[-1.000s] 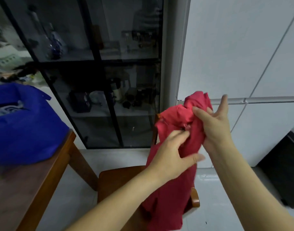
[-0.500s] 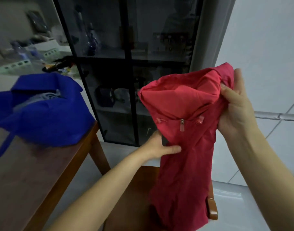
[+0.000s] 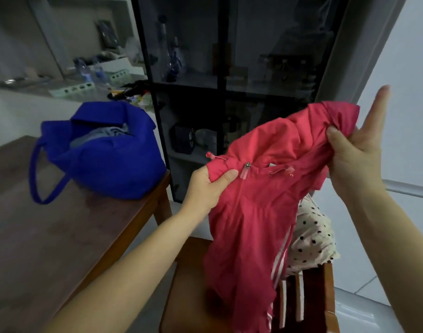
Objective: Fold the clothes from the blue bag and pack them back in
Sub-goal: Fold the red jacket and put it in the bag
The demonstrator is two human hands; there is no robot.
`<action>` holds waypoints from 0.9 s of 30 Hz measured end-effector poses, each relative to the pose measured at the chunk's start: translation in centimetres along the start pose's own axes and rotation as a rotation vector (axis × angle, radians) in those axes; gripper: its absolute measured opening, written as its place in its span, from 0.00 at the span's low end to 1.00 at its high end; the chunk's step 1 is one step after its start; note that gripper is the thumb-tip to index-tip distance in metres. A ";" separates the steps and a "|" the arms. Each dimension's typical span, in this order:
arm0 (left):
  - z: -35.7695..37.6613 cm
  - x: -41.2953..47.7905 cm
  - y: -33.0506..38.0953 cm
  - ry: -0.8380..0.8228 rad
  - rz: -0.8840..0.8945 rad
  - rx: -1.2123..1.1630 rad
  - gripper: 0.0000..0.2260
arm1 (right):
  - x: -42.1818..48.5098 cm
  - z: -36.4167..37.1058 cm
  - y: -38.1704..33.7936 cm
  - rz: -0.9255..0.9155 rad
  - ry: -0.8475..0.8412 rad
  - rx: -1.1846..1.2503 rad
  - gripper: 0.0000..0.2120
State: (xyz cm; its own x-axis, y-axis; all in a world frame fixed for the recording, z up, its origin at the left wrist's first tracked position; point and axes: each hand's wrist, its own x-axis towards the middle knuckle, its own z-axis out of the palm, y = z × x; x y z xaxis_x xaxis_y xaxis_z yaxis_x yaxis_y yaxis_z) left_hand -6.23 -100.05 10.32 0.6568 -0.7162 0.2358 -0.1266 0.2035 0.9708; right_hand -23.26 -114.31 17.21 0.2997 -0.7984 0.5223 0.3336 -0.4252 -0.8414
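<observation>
A person holds a red zip-up jacket [image 3: 253,224] in the air over a wooden chair [image 3: 186,284]. The left hand [image 3: 205,188] grips the collar beside the zip pull. The right hand [image 3: 357,152], set apart from it, pinches bunched fabric under the thumb, fingers pointing up. A blue bag [image 3: 114,164] sits open on the worktop [image 3: 49,236] to the left, pale blue clothes inside. A polka-dot cloth [image 3: 311,239] lies on the chair behind the jacket.

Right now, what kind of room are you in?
Probably a dining room at home: a wooden table with a blue bag on it, a wooden chair beside the table, and a tall glass-fronted cabinet behind.
</observation>
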 end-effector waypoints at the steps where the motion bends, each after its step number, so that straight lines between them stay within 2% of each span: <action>1: -0.8 -0.5 0.1 0.035 0.000 0.019 0.09 | 0.1 1.2 0.0 -0.060 -0.060 -0.042 0.42; 4: -3.7 -2.2 0.7 0.209 0.056 0.097 0.15 | 0.3 5.3 -0.9 -0.282 -0.184 -0.266 0.40; 7: -7.1 -3.8 2.7 0.372 0.162 0.166 0.28 | 0.9 9.0 -1.2 -0.419 -0.302 -0.322 0.37; 10: -11.0 -5.3 5.0 0.589 0.199 0.278 0.35 | 0.4 14.0 -2.4 -0.423 -0.430 -0.336 0.37; 13: -15.3 -6.9 7.0 0.770 0.199 0.175 0.32 | -0.6 18.8 -3.1 -0.358 -0.486 -0.388 0.35; 15: -18.0 -8.2 8.0 0.804 0.234 0.219 0.29 | -1.4 21.8 -3.1 -0.356 -0.517 -0.409 0.33; 20: -23.9 -10.7 11.7 0.773 0.432 0.723 0.20 | -2.7 28.9 -4.7 -0.610 -0.541 -0.344 0.24; 22: -26.7 -10.9 13.9 0.779 0.485 0.795 0.21 | -2.8 32.0 -6.4 -0.638 -0.540 -0.325 0.22; 25: -31.8 -10.8 17.2 0.784 0.516 0.924 0.29 | -3.4 37.4 -9.5 -0.656 -0.600 -0.350 0.21; 27: -35.5 -10.5 19.6 0.777 0.496 0.982 0.34 | -4.0 41.3 -11.8 -0.675 -0.667 -0.399 0.32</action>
State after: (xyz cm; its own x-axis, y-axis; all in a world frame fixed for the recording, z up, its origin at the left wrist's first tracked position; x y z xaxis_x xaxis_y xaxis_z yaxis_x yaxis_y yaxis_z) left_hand 10.81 -64.81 25.30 0.5932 -0.0793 0.8011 -0.7332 -0.4642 0.4970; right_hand 8.56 -88.52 30.80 0.6357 0.0070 0.7719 0.3318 -0.9053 -0.2650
